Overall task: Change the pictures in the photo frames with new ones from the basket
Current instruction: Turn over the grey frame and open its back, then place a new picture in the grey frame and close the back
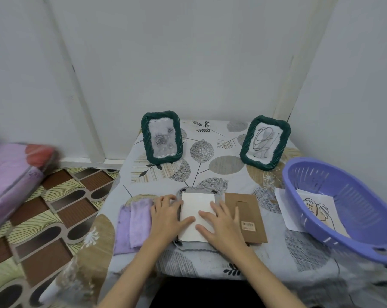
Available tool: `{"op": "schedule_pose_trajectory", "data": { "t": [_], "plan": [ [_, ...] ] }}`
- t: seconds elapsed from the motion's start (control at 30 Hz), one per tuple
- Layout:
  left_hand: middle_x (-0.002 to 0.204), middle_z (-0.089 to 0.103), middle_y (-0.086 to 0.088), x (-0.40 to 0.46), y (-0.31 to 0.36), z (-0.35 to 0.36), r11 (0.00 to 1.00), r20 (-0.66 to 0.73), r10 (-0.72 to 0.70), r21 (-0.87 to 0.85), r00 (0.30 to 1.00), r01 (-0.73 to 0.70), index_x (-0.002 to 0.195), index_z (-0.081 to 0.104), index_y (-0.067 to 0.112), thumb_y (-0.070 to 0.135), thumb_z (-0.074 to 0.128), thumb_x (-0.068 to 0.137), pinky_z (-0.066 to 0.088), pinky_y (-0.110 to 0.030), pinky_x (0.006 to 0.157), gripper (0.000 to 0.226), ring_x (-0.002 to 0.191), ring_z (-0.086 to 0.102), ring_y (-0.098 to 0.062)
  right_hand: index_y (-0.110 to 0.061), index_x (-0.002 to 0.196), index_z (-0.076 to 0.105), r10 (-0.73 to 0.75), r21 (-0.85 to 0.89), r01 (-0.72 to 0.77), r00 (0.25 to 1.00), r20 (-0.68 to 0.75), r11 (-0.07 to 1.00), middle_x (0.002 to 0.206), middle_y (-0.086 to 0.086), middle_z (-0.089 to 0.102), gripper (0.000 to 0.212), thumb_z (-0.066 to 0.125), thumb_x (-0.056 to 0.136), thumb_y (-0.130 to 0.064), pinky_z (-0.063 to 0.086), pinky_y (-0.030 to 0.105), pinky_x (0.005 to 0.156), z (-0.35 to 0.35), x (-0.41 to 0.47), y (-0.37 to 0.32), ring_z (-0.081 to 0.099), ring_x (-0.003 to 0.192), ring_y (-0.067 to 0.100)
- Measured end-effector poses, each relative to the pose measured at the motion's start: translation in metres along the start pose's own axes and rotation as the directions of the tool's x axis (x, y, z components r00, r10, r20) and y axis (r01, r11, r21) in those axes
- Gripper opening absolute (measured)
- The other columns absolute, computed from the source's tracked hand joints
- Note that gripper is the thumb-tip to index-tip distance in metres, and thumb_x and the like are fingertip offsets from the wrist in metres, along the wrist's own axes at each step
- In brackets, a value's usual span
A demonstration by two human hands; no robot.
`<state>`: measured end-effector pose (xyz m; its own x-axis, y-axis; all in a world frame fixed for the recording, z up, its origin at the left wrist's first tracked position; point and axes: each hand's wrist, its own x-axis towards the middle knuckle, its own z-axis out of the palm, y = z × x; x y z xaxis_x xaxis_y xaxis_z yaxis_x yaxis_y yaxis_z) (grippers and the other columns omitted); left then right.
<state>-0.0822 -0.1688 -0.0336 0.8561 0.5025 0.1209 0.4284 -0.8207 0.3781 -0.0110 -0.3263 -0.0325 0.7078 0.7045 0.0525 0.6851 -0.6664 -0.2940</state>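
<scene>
Fingers of left hand [166, 218] and right hand [223, 221] lay flat, grasping nothing, pressing white picture [197, 216] into face-down frame [183, 190] mid-table. Seating step, I'd judge. Next: refit cardboard backing [246, 216], just right. Basket [343, 210] far right.

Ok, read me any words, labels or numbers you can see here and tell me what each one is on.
No text here can be read.
Barcode sticker on the brown backing board: bars show, its print is too small and blurred.
The framed pictures and the sheet in the purple basket show drawings only, no words.
</scene>
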Motion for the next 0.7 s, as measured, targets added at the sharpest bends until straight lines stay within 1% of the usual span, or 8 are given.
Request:
{"op": "schedule_pose_trajectory", "data": {
  "t": [0.1,0.2,0.27,0.47,0.53,0.6,0.63,0.7],
  "plan": [
    [0.13,0.039,0.004,-0.0012,0.0007,0.0018,0.999,0.014,-0.028,-0.038,1.0,0.029,0.129,0.045,0.028,0.078,0.028,0.051,0.024,-0.033,0.095,0.094,0.123,0.026,-0.019,-0.043,0.132,0.041,0.032,0.004,-0.032,0.999,0.007,0.999,0.154,0.0,0.017,0.083,0.005,0.063,-0.074,-0.008,0.056,0.11,0.0043,0.0003,0.0026,0.0,0.143,0.018],
    [0.133,0.036,0.0,0.0011,0.001,0.003,0.991,0.001,-0.091,-0.102,0.996,0.091,0.124,0.052,0.027,0.065,0.062,0.067,0.021,-0.033,0.1,0.068,0.126,0.024,-0.021,-0.044,0.13,0.042,0.043,0.01,-0.043,0.999,0.0,0.999,0.153,0.0,0.017,0.08,0.007,0.065,-0.075,-0.01,0.057,0.11,0.0059,0.001,0.0039,-0.001,0.143,0.022],
    [0.133,0.037,-0.001,0.0034,-0.0002,0.0033,0.98,-0.01,-0.125,-0.156,0.992,0.121,0.118,0.058,0.027,0.054,0.069,0.07,0.019,-0.031,0.101,0.057,0.126,0.025,-0.022,-0.043,0.131,0.041,0.046,0.022,-0.045,0.999,-0.012,0.999,0.153,-0.001,0.019,0.08,0.008,0.066,-0.076,-0.009,0.058,0.109,0.0085,0.0004,0.0051,0.001,0.143,0.022],
    [0.119,0.05,0.009,0.0034,0.0027,0.0007,0.962,-0.139,-0.116,-0.264,0.984,0.076,0.102,0.066,0.031,0.036,0.072,0.072,0.024,-0.028,0.088,0.031,0.115,0.035,-0.018,-0.038,0.135,0.037,0.055,0.062,-0.052,0.997,-0.046,0.997,0.153,0.0,0.02,0.081,0.011,0.068,-0.076,-0.01,0.059,0.109,0.0111,-0.0018,0.005,0.0,0.144,0.021],
    [0.111,0.056,0.012,0.0035,0.004,-0.0016,0.956,-0.121,-0.098,-0.288,0.988,0.059,0.111,0.061,0.032,0.033,0.069,0.076,0.022,-0.027,0.083,0.035,0.112,0.038,-0.017,-0.038,0.134,0.039,0.048,0.054,-0.046,0.998,-0.037,0.997,0.153,0.001,0.019,0.081,0.01,0.068,-0.076,-0.01,0.059,0.108,0.0108,-0.0011,0.0054,0.0,0.144,0.022],
    [0.106,0.058,0.016,0.0032,0.0051,-0.0044,0.957,-0.056,-0.039,-0.289,0.998,0.021,0.131,0.045,0.038,0.032,0.066,0.08,0.02,-0.027,0.081,0.055,0.109,0.04,-0.013,-0.038,0.133,0.04,0.047,0.055,-0.045,0.998,-0.04,0.998,0.153,0.001,0.02,0.08,0.011,0.069,-0.075,-0.01,0.06,0.108,0.011,-0.001,0.0065,-0.001,0.144,0.023],
    [0.105,0.058,0.017,0.0027,0.0053,-0.0052,0.961,-0.027,-0.007,-0.276,1.0,-0.001,0.135,0.038,0.041,0.032,0.064,0.082,0.018,-0.027,0.08,0.059,0.108,0.041,-0.011,-0.038,0.133,0.041,0.049,0.055,-0.046,0.998,-0.04,0.997,0.153,0.002,0.02,0.079,0.012,0.069,-0.076,-0.01,0.06,0.108,0.0106,-0.0012,0.0065,-0.001,0.144,0.023],
    [0.099,0.059,0.015,0.0025,0.0052,-0.006,0.971,-0.008,0.033,-0.238,0.999,-0.034,0.129,0.046,0.044,0.034,0.063,0.083,0.015,-0.026,0.078,0.05,0.11,0.041,-0.011,-0.039,0.135,0.038,0.048,0.044,-0.047,0.999,-0.021,0.998,0.153,0.002,0.018,0.082,0.013,0.068,-0.079,-0.01,0.06,0.109,0.0074,-0.0024,0.0045,-0.002,0.144,0.024]
  ]
}}
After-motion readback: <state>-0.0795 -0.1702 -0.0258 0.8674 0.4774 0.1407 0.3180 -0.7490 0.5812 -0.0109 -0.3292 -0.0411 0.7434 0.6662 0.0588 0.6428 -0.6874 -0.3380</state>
